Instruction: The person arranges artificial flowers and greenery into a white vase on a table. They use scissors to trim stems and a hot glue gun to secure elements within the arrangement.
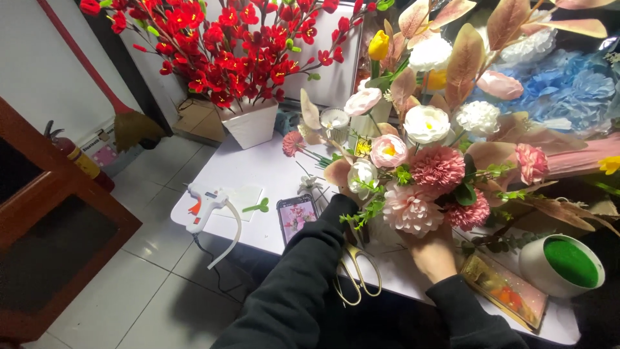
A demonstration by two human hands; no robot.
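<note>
A bouquet of artificial flowers (426, 168) in pink, white and cream with tan leaves stands over the white table (258, 168). My right hand (434, 255) grips the bouquet from below, at its base. My left hand is hidden behind the flowers; only its black sleeve (310, 258) shows, reaching into the bouquet's left side near green sprigs (365, 213). Gold-handled scissors (357, 274) lie on the table just under my left arm.
A phone (296, 216) and a white glue gun (205, 205) with its cord lie at the left. A white pot of red blossoms (248, 123) stands behind. A white bowl with green foam (563, 265) and a flat gold box (504, 291) sit at right.
</note>
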